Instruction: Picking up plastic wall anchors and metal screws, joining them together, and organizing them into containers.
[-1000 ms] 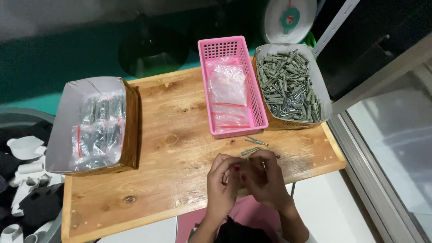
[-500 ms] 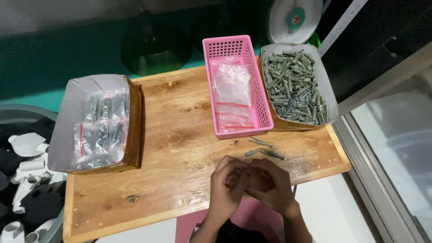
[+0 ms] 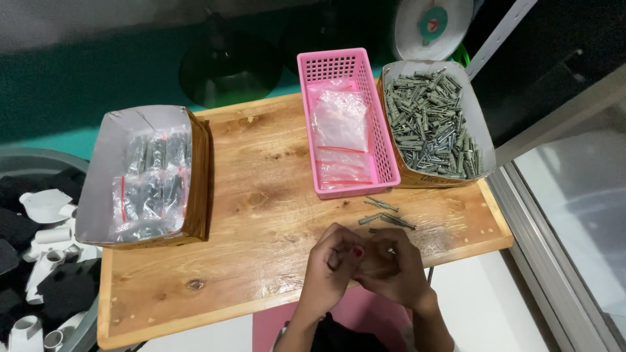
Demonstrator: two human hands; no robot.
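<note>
My left hand and my right hand are pressed together over the front edge of the wooden table. Both have their fingers curled around a small clear bag held between them. The tip of a grey screw pokes out at my right fingers. A few loose grey screws and wall plugs lie on the wood just beyond my hands, untouched.
A pink slotted basket holds empty clear zip bags. Right of it, a cardboard box is full of grey plugs and screws. A lined box at the left holds filled bags. White pipe fittings lie below the table's left end.
My hands have stayed joined and slid slightly toward the front edge, fingers shifting on the bag. The loose pieces on the table have not moved.
</note>
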